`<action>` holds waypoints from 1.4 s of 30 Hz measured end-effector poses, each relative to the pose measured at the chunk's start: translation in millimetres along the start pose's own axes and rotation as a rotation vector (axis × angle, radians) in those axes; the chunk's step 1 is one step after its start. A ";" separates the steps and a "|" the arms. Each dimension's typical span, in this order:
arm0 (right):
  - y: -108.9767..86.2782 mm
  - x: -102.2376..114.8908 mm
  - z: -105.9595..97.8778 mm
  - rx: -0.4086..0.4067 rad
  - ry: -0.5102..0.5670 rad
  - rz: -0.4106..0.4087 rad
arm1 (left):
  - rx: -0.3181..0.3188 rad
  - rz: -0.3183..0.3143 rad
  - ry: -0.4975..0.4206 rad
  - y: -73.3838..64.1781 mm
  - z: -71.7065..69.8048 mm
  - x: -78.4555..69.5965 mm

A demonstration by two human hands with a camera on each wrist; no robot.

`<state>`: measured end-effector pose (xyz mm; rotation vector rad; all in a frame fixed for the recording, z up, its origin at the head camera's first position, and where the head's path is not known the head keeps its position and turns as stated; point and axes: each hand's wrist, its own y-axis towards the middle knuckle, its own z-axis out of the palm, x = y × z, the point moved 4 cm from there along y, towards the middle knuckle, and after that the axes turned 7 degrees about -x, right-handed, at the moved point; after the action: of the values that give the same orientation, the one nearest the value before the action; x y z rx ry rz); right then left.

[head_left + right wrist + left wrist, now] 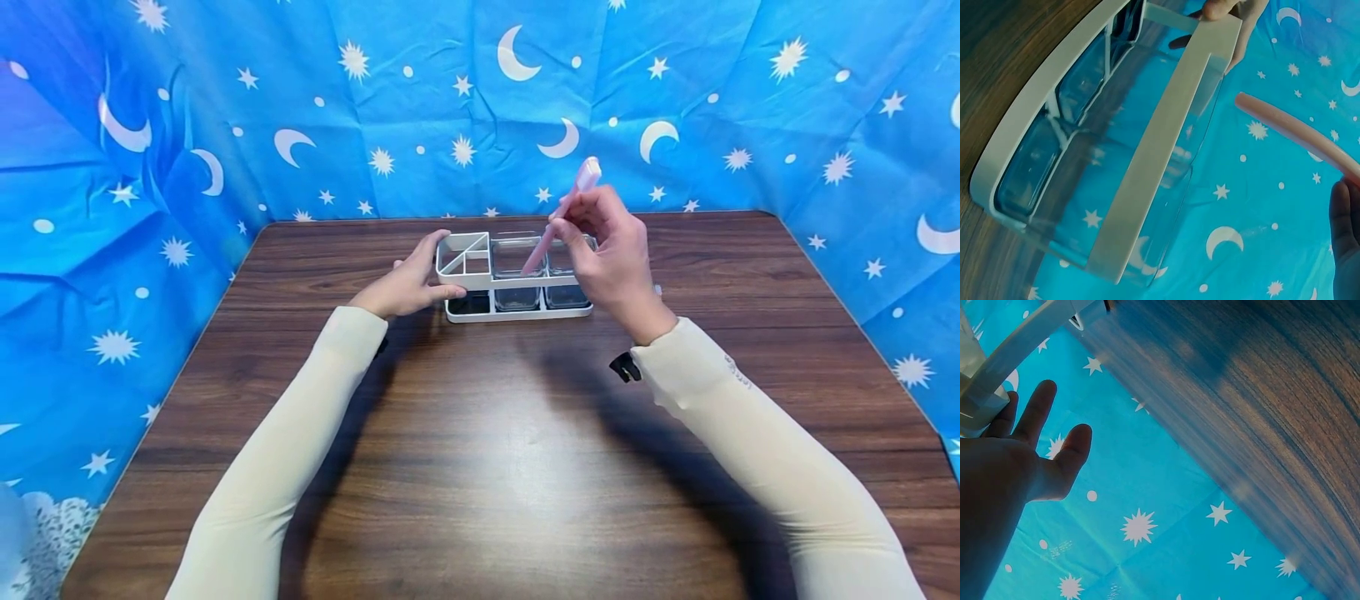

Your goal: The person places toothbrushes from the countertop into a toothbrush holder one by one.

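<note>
Between the thumb and fingers of my right hand (611,250), a pink toothbrush (558,221) is pinched, tilted, with its paler, wider end up. In the head view its lower end overlaps the middle section of a white organizer (517,282). In the right wrist view that tip of the handle (1297,128) stands apart from the organizer's upper rail (1160,150). My left hand (408,279) grips the organizer's left end, thumb at the front and a finger at the back corner. Its other fingers (1038,412) stick out loosely beside the frame.
Clear cups (517,298) sit in the organizer's middle and right sections; a divided compartment (465,254) is at its left. It stands near the back edge of a dark wooden table (480,450). Blue cloth (450,108) with moons and stars hangs behind and at both sides.
</note>
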<state>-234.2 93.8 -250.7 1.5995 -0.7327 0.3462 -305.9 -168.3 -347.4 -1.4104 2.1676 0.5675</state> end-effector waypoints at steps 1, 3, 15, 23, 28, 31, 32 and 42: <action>0.4 1.1 2.2 0.002 0.016 -0.016 | 0.001 0.001 0.010 0.1 -0.2 0.0; 0.9 3.0 6.5 0.003 0.043 -0.035 | 0.002 0.004 0.023 0.2 -0.6 0.2; 2.5 26.3 24.9 0.031 0.073 -0.137 | 0.005 0.007 0.043 1.2 -1.3 1.5; 1.9 44.7 32.5 0.068 0.013 -0.052 | 0.005 0.009 0.037 2.6 -0.6 2.7; 0.5 32.0 38.8 0.090 -0.005 -0.062 | 0.004 0.009 0.034 3.2 -0.3 3.6; -0.4 17.6 43.3 0.096 -0.019 -0.063 | 0.003 0.009 0.023 3.1 -0.6 3.2; -0.4 14.0 44.7 0.098 -0.027 -0.063 | 0.001 0.009 0.020 3.1 -0.8 3.1; -2.2 2.0 57.3 0.151 -0.038 -0.066 | -0.002 0.008 0.034 3.3 -2.7 1.8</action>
<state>-242.1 38.0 -261.2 1.7731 -0.6945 0.3300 -310.1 -169.9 -346.1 -1.4227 2.2003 0.5525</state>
